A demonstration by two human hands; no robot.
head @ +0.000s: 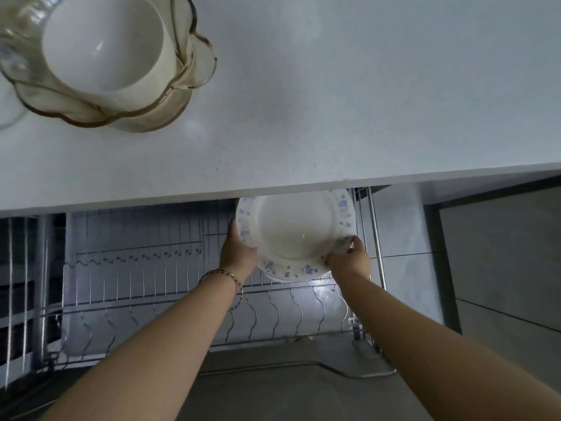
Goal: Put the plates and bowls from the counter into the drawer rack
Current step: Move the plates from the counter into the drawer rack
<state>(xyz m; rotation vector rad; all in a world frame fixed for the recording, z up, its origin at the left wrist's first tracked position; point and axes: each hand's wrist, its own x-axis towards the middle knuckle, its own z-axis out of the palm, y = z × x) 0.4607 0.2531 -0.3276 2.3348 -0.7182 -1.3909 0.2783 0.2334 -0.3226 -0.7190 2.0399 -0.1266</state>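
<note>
Plate (296, 235) tilted, face toward camera

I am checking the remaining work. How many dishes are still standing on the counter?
2, stacked at the counter's far left: an amber glass bowl with a white bowl inside it. More may sit beyond the frame. The floral plate is in both hands, over the drawer rack.

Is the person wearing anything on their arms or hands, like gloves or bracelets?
No gloves and no sleeves in view: both arms are bare. The left hand has thin bracelets around its wrist, gold-coloured and beaded-looking. The right hand and its wrist show nothing worn.
</note>
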